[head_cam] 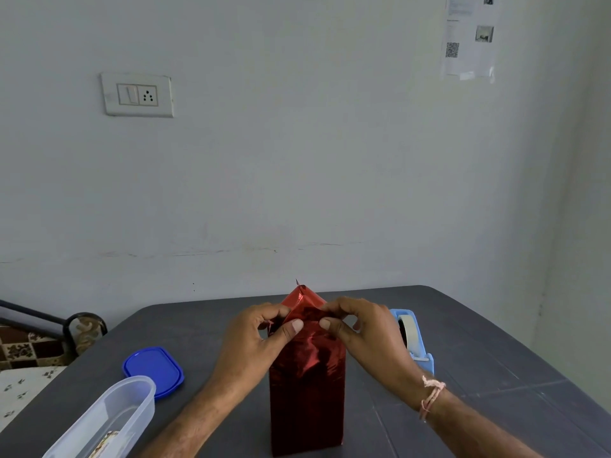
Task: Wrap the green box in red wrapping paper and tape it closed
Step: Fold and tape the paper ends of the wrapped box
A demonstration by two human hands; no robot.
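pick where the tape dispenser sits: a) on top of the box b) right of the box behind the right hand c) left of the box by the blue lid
b, the light blue tape dispenser stands on the table right of the wrapped box, partly behind the right hand.

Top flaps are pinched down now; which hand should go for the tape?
Probably the right hand: the blue tape dispenser stands just beside it, while the left hand can hold the red paper folds.

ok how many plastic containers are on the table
1: a clear tub at the near left edge, open, its blue lid lying apart just behind it. More could sit out of frame.
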